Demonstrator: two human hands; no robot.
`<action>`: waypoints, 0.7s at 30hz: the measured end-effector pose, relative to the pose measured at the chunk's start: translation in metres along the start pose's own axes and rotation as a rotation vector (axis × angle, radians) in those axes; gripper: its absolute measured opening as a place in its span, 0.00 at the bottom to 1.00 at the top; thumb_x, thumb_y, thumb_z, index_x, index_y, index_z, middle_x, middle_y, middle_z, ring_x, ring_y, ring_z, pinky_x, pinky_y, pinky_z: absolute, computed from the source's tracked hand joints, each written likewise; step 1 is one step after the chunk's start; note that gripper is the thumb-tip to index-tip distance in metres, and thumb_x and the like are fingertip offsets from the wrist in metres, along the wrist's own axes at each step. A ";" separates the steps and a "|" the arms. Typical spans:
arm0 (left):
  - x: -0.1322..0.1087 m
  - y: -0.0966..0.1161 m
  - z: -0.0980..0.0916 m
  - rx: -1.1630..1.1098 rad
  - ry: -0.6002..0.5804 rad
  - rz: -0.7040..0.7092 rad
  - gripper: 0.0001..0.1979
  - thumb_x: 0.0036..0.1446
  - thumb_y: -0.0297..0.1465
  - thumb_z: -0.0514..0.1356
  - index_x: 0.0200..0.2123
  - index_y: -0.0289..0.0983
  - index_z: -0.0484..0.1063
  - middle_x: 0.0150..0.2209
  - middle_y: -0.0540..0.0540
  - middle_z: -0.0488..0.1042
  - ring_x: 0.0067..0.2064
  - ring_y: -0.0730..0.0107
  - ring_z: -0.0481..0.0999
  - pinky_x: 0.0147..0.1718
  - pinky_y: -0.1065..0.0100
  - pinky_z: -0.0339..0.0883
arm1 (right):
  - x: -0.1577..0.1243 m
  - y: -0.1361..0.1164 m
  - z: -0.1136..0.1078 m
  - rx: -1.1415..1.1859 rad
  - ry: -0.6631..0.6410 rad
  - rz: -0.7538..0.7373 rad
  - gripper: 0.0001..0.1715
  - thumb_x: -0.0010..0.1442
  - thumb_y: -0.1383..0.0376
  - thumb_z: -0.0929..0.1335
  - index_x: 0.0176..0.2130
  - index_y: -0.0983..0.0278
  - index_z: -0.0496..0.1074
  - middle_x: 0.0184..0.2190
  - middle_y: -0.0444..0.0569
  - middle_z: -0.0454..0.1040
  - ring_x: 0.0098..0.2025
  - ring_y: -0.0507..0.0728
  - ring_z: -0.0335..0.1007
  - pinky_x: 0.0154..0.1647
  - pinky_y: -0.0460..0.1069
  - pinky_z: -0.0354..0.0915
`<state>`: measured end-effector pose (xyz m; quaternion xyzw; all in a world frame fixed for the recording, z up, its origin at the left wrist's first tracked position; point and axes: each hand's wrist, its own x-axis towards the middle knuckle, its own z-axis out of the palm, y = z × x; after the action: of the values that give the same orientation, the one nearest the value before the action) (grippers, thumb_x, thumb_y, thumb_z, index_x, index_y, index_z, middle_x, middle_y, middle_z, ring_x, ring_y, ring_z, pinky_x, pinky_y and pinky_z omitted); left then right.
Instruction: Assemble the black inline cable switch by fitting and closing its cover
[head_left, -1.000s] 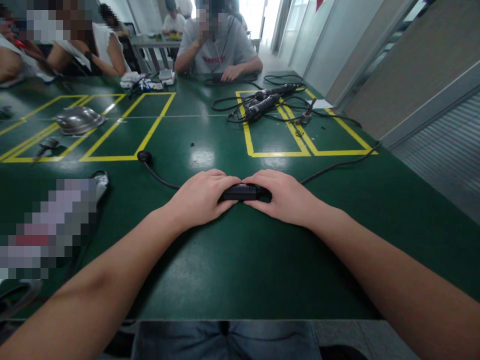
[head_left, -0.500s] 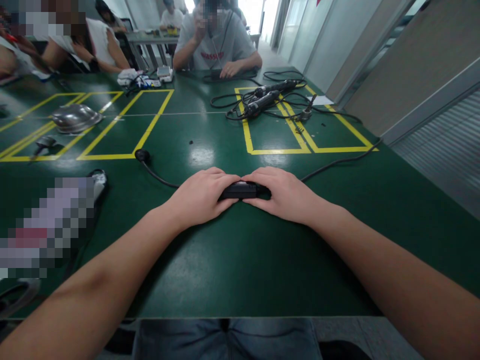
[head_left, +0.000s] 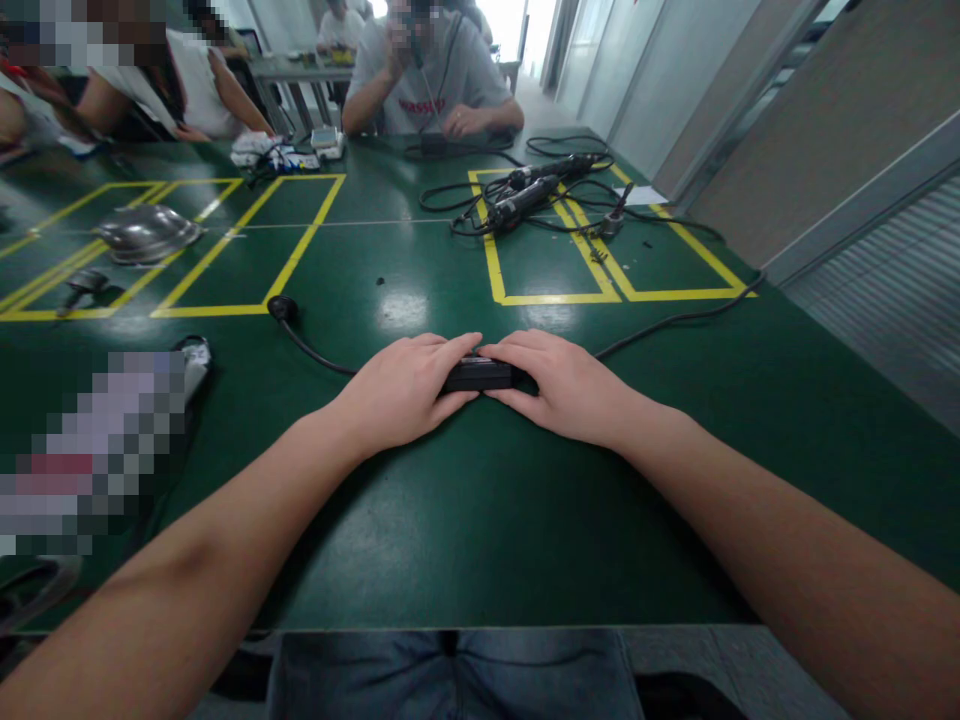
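black adapter (head_left: 480, 374), fingers (head_left: 444, 352) curled over both ends

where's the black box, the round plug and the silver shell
black box (head_left: 480, 374): head view, the uncovered middle of its top face.
round plug (head_left: 280, 308): head view, the plug's dark head.
silver shell (head_left: 146, 232): head view, middle of its domed top.

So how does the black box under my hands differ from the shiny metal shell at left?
The flat black rectangular box is matte; the shiny silver metal shell is domed and reflective. The left hand and right hand hold the box's ends; nothing touches the shell. Both lie on the green table.
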<state>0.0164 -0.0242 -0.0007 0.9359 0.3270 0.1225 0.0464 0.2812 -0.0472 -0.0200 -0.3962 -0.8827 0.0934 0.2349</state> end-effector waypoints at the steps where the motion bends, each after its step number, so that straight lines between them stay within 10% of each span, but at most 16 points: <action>1: 0.000 0.000 0.001 0.005 -0.010 0.012 0.25 0.79 0.39 0.62 0.72 0.35 0.72 0.62 0.33 0.86 0.59 0.46 0.87 0.62 0.48 0.81 | 0.000 0.000 0.000 0.000 0.000 -0.001 0.18 0.75 0.61 0.74 0.62 0.60 0.82 0.54 0.58 0.87 0.55 0.70 0.84 0.60 0.65 0.79; 21: 0.000 0.001 -0.001 -0.003 -0.003 0.028 0.28 0.79 0.36 0.63 0.76 0.33 0.67 0.64 0.31 0.84 0.60 0.45 0.87 0.61 0.47 0.80 | 0.001 0.001 -0.002 0.017 -0.007 -0.010 0.17 0.74 0.61 0.76 0.59 0.60 0.83 0.54 0.57 0.87 0.55 0.69 0.84 0.61 0.63 0.79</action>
<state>0.0168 -0.0249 -0.0001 0.9405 0.3136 0.1224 0.0466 0.2823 -0.0464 -0.0181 -0.3895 -0.8847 0.1011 0.2354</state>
